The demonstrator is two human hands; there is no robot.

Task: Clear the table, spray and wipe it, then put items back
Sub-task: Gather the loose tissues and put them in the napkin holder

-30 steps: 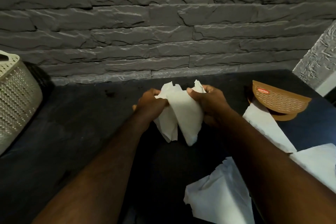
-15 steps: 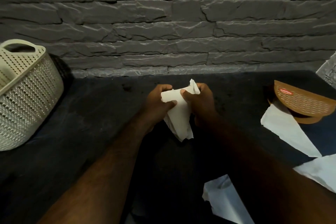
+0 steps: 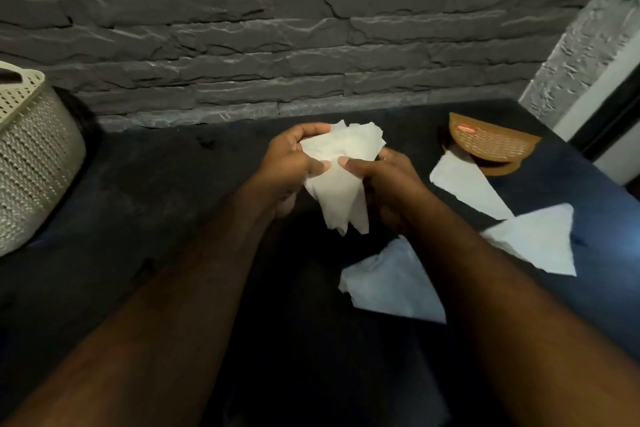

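Observation:
Both hands hold a bunch of white paper napkins (image 3: 341,180) above the dark table (image 3: 173,204). My left hand (image 3: 291,163) grips the bunch from the left, fingers curled over its top edge and thumb on its front. My right hand (image 3: 384,180) pinches it from the right, thumb on the front. The napkins' pointed ends hang down between my wrists. A brown perforated napkin holder (image 3: 491,146) lies at the back right. Three loose white napkins lie on the table: one (image 3: 467,187) just in front of the holder, one (image 3: 540,243) at the right, one (image 3: 388,284) partly under my right forearm.
A cream woven plastic basket (image 3: 34,156) stands at the table's left edge. A dark stone wall (image 3: 311,45) runs along the back of the table. A lighter wall corner (image 3: 585,45) and a door frame close the right side.
The napkin bunch has been gathered tighter and now sits higher in both hands, with its top edges fanned out. My view has swung right, so the basket sits further left.

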